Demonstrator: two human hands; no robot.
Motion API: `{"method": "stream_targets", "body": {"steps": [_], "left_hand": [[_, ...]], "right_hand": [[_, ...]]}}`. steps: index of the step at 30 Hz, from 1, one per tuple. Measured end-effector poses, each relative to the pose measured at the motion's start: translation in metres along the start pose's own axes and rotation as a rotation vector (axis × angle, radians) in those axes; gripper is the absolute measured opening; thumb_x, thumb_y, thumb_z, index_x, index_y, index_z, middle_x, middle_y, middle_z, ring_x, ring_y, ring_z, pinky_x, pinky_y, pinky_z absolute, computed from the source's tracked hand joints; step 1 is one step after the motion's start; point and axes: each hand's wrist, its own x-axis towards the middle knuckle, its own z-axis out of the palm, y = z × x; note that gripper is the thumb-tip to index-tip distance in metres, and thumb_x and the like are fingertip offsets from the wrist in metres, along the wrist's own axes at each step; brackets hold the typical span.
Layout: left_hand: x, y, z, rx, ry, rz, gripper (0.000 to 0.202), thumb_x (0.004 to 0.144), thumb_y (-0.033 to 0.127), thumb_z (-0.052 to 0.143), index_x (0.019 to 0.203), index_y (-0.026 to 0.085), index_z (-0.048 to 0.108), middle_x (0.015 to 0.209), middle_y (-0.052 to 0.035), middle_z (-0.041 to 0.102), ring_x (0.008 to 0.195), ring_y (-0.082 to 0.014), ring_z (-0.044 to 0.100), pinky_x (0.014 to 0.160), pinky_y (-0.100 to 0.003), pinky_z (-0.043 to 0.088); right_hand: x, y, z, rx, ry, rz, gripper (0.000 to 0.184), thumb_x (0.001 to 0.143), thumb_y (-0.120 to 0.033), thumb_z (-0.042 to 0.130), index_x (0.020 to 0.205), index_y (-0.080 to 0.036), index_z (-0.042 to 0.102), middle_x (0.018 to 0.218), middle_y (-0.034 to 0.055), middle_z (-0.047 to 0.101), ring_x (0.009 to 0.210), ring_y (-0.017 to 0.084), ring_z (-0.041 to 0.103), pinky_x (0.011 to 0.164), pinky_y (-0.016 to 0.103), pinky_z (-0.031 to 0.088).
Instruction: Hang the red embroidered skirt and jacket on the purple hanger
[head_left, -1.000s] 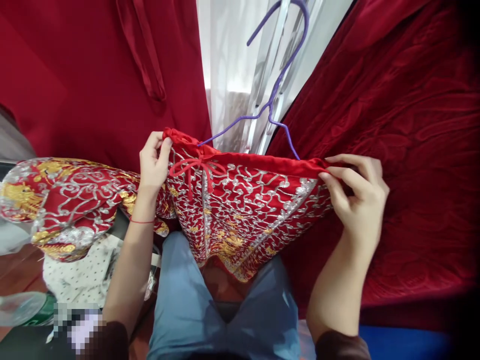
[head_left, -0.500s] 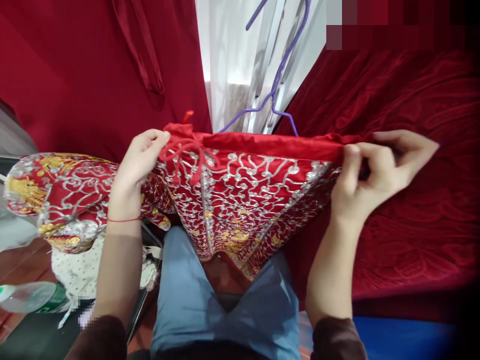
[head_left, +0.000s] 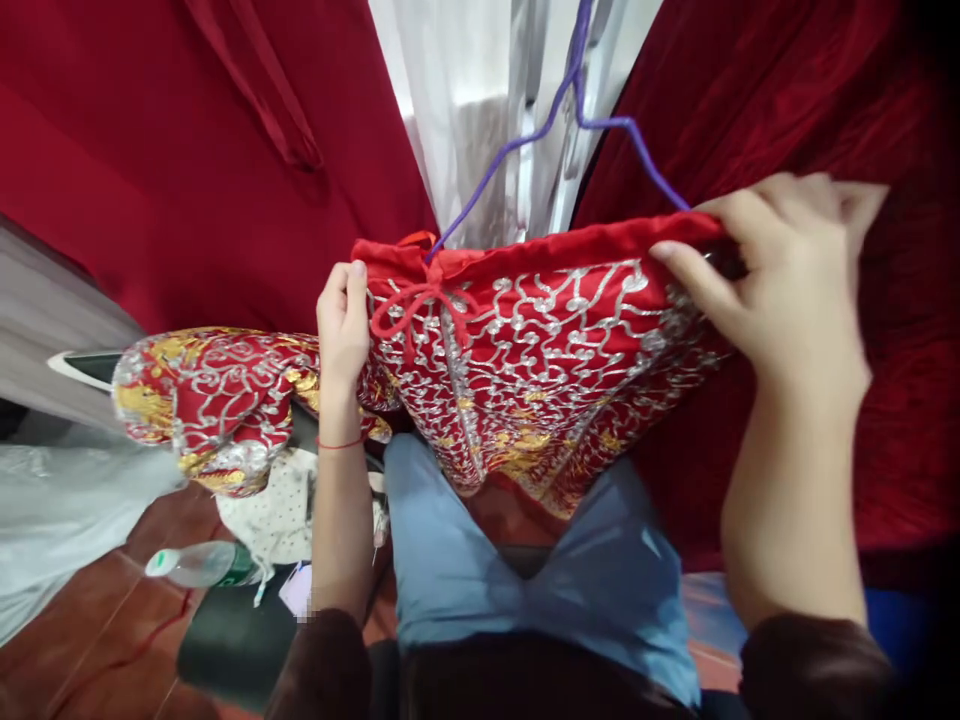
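A red skirt with silver and gold embroidery hangs before my knees, its plain red waistband uppermost. My left hand pinches the left end of the waistband, beside a tied red drawstring bow. At the other end, my right hand grips the waistband, thumb in front and fingers over the top. A purple hanger rises behind the skirt. Its sloping arms run down to the waistband near both ends, and its lower part is hidden by the cloth.
Another embroidered red garment is draped to the left. Below it are a white dotted cloth bag, a plastic bottle and a dark seat. Red curtains hang ahead, with clear plastic sheeting at far left.
My right hand has risen and now wraps over the waistband's right end, which sits higher. More of the hanger's arms shows above the cloth. The whole view has shifted.
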Motion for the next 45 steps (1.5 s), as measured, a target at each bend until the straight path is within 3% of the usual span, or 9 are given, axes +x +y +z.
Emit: {"method": "stream_targets", "body": {"steps": [19,23,28,32,34,36,39,42,45], "left_hand": [[-0.009,-0.001,0.004,-0.057,0.068,0.006,0.042,0.098,0.052,0.051,0.071,0.020,0.045,0.062,0.0048,0.036,0.055,-0.0084,0.032,0.052,-0.028,0.026],[-0.012,0.003,0.002,0.052,0.072,0.010,0.039,0.100,0.050,0.045,0.075,0.021,0.050,0.064,0.0034,0.041,0.056,-0.0101,0.039,0.054,-0.028,0.032],[-0.018,0.019,-0.020,0.391,0.084,0.125,0.035,0.098,0.047,0.048,0.114,0.019,0.059,0.107,-0.0084,0.065,0.099,-0.0208,0.062,0.091,-0.036,0.049],[-0.039,0.020,-0.061,0.651,0.130,0.092,0.062,0.089,0.058,0.058,0.137,0.021,0.049,0.146,-0.0155,0.048,0.140,-0.0320,0.041,0.118,-0.050,0.030],[-0.057,0.011,-0.086,0.763,0.055,0.002,0.094,0.076,0.068,0.066,0.149,0.017,0.035,0.159,-0.0210,0.031,0.150,-0.0403,0.024,0.120,-0.059,0.021],[-0.077,-0.001,-0.110,0.859,-0.022,-0.105,0.121,0.066,0.074,0.070,0.156,0.010,0.020,0.164,-0.0271,0.016,0.152,-0.0471,0.009,0.119,-0.065,0.015],[-0.103,-0.020,-0.144,0.986,0.057,-0.235,0.127,0.066,0.071,0.070,0.158,0.005,0.011,0.164,-0.0288,0.010,0.152,-0.0490,0.004,0.119,-0.067,0.013],[-0.113,-0.027,-0.173,1.041,0.112,-0.308,0.097,0.078,0.057,0.062,0.155,0.008,0.028,0.155,-0.0269,0.038,0.146,-0.0474,0.030,0.113,-0.063,0.031],[-0.108,-0.016,-0.184,1.080,0.084,-0.322,0.055,0.086,0.041,0.053,0.133,0.012,0.059,0.118,-0.0204,0.070,0.115,-0.0401,0.063,0.095,-0.051,0.049]], "right_hand": [[-0.005,-0.004,0.012,0.131,0.167,0.020,0.040,0.099,-0.053,0.042,0.095,-0.019,0.063,0.094,0.0092,0.061,0.097,0.027,0.053,0.096,0.047,0.035],[-0.006,-0.003,0.012,0.169,0.198,-0.005,0.033,0.096,-0.050,0.048,0.095,-0.020,0.063,0.092,0.0087,0.062,0.096,0.028,0.054,0.095,0.049,0.036],[-0.008,-0.006,0.013,0.263,0.357,-0.031,0.033,0.092,-0.045,0.055,0.113,-0.020,0.062,0.109,0.0132,0.062,0.105,0.031,0.057,0.097,0.054,0.036],[-0.011,-0.029,0.023,0.382,0.741,-0.150,0.025,0.084,-0.029,0.062,0.107,-0.019,0.065,0.099,0.0129,0.065,0.099,0.032,0.061,0.090,0.052,0.043],[-0.010,-0.057,0.030,0.501,0.791,-0.229,0.017,0.083,-0.020,0.060,0.099,-0.020,0.065,0.087,0.0086,0.063,0.089,0.027,0.061,0.082,0.046,0.046],[-0.008,-0.097,0.036,0.601,0.645,-0.338,0.016,0.083,-0.015,0.058,0.097,-0.021,0.063,0.087,0.0068,0.062,0.084,0.023,0.060,0.077,0.039,0.047],[-0.005,-0.158,0.042,0.630,0.332,-0.554,0.014,0.088,-0.016,0.055,0.099,-0.020,0.062,0.099,0.0091,0.063,0.088,0.021,0.059,0.076,0.035,0.047],[-0.004,-0.202,0.046,0.636,0.080,-0.670,0.017,0.095,-0.020,0.048,0.103,-0.018,0.063,0.107,0.0120,0.063,0.096,0.022,0.058,0.083,0.037,0.047],[-0.007,-0.230,0.046,0.708,-0.067,-0.587,0.024,0.097,-0.028,0.045,0.112,-0.017,0.062,0.114,0.0141,0.062,0.106,0.025,0.058,0.090,0.040,0.046]]}}
